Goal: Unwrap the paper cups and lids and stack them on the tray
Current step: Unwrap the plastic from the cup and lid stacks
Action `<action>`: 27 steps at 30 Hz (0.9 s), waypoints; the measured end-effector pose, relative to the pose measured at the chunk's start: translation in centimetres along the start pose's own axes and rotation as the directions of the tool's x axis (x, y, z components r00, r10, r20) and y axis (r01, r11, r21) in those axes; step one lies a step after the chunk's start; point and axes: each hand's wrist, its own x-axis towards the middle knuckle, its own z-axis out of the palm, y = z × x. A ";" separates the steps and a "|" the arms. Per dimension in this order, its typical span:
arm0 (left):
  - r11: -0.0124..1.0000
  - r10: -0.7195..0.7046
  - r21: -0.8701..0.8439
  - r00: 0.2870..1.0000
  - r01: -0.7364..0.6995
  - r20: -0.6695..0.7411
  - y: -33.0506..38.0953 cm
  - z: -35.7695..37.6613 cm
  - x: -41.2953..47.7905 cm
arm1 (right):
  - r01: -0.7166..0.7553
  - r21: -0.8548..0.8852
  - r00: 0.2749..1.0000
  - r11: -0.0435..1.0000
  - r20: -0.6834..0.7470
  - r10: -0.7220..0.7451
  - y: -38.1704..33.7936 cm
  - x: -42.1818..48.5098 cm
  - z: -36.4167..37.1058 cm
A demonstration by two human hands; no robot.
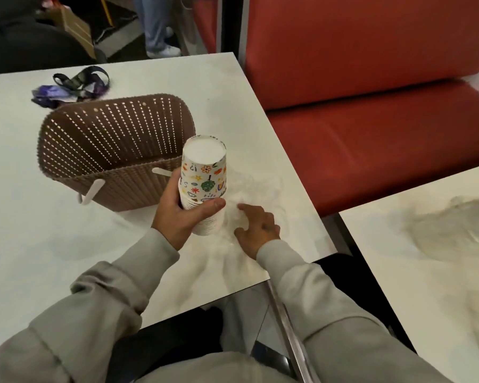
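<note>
A stack of paper cups [203, 172] stands upside down on the white table, the top cup printed with colourful doodles. My left hand [181, 214] grips the stack around its lower half. Clear plastic wrap [256, 189] lies crumpled on the table just right of the stack. My right hand [257, 226] rests on that wrap with loosely spread fingers, a short gap from the cups. A brown woven basket [114, 145] lies tipped on its side just left of the cups. No lids are in view.
A dark lanyard with a purple item [75, 85] lies at the table's far left. A red bench seat [371, 120] runs along the right. A second white table [426, 258] stands at the right. A person's legs [155, 26] stand beyond the table.
</note>
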 end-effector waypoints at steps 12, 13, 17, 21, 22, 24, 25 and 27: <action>1.000 0.003 0.004 0.996 -0.003 0.092 1.5 3.5 1.1 | 0.072 0.098 0.993 0.993 -0.100 -0.062 0.6 -2.7 -3.4; 1.000 0.003 0.003 0.994 -0.003 0.113 1.7 4.3 1.0 | 0.077 0.159 0.988 0.984 -0.141 -0.054 0.8 -3.4 -3.9; 1.000 0.014 -0.005 0.975 -0.013 0.222 1.9 7.6 0.5 | 0.073 0.411 0.956 0.909 -0.289 0.054 2.1 -7.1 -6.3; 1.000 0.012 -0.008 0.929 -0.010 0.370 2.1 12.4 -1.0 | 0.137 0.486 0.891 0.863 -0.441 0.106 4.6 -12.1 -7.9; 1.000 0.007 -0.005 0.912 -0.006 0.409 2.3 13.6 -1.5 | 0.142 0.485 0.883 0.863 -0.456 0.111 5.2 -13.2 -8.0; 1.000 0.010 -0.013 0.867 -0.004 0.498 2.6 16.9 -2.6 | 0.130 0.521 0.853 0.843 -0.492 0.172 6.8 -15.3 -8.1; 1.000 0.011 -0.019 0.842 -0.001 0.540 2.6 18.7 -3.3 | 0.124 0.554 0.828 0.823 -0.516 0.222 7.6 -16.2 -8.1; 1.000 0.003 -0.012 0.793 0.006 0.609 2.5 21.6 -4.5 | 0.108 0.603 0.755 0.791 -0.567 0.329 9.1 -17.6 -8.2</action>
